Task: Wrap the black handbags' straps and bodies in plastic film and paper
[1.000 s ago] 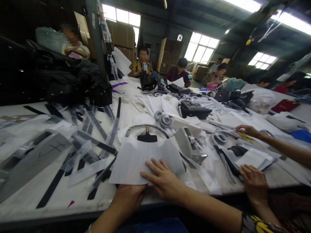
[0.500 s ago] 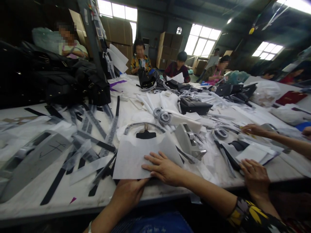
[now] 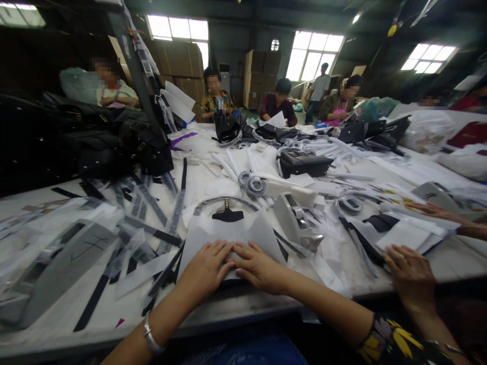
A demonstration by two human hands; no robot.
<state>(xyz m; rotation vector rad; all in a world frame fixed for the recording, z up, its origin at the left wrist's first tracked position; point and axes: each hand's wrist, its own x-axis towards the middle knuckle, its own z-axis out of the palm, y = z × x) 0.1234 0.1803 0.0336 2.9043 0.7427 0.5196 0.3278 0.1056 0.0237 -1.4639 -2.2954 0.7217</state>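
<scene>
A white paper sheet [image 3: 232,234] lies over a black handbag [image 3: 228,216], whose dark flap and metal clasp show past the sheet's far edge. On the sheet's near part my left hand [image 3: 207,264] rests with its fingers stretched out. My right hand [image 3: 261,266] lies flat beside it, fingertips close to those of the left. Both palms face down on the paper. Behind the bag arches its wrapped handle [image 3: 207,201]. Just to the right stands a grey tape dispenser [image 3: 291,220].
Plastic-wrapped black straps [image 3: 150,203] litter the left, near another grey dispenser [image 3: 72,268]. Black bags [image 3: 95,137] are heaped at far left. On the right a co-worker's hand [image 3: 411,268] touches a paper-covered bag [image 3: 405,233]. Another black bag [image 3: 304,163] sits further back.
My left hand has come up from the bag's near edge onto the paper. My right hand stays flat there. At right, a co-worker's far hand has shifted rightward.
</scene>
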